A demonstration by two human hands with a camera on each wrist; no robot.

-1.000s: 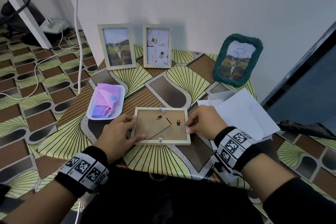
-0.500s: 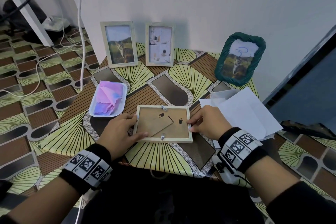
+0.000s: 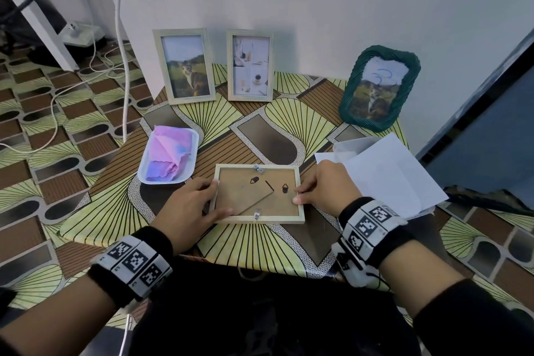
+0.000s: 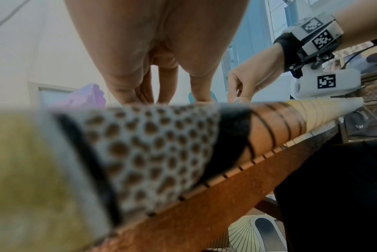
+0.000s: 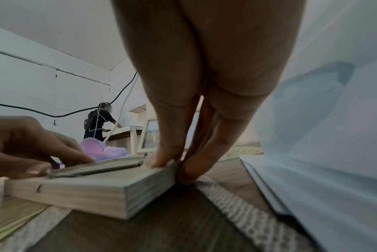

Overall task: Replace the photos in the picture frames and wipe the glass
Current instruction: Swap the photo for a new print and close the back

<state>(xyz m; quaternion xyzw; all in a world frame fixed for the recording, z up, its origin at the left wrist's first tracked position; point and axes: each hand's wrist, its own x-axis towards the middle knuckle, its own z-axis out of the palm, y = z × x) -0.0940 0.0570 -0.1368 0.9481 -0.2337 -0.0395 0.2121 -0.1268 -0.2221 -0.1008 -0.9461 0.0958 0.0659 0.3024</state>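
Observation:
A light wooden picture frame (image 3: 260,196) lies face down near the table's front edge, its brown backing board and fold-out stand facing up. My left hand (image 3: 221,197) rests on its left side, with the fingertips at the far-left corner and the thumb on the backing. My right hand (image 3: 297,195) pinches the right rim. In the right wrist view its thumb sits on top of the frame (image 5: 86,189) and its fingers lie against the outer side. A pink-and-blue cloth (image 3: 167,153) lies in a white tray (image 3: 144,176) left of the frame.
Two light wooden frames (image 3: 185,66) (image 3: 250,65) and a green woven frame (image 3: 378,89) stand by the wall, each holding a photo. White paper sheets (image 3: 390,170) lie at the right. A white cable (image 3: 124,81) hangs at the left of the table. In the right wrist view a person (image 5: 97,121) stands far back.
Both hands keep their places at the frame's two sides. Only the head view has shifted a little.

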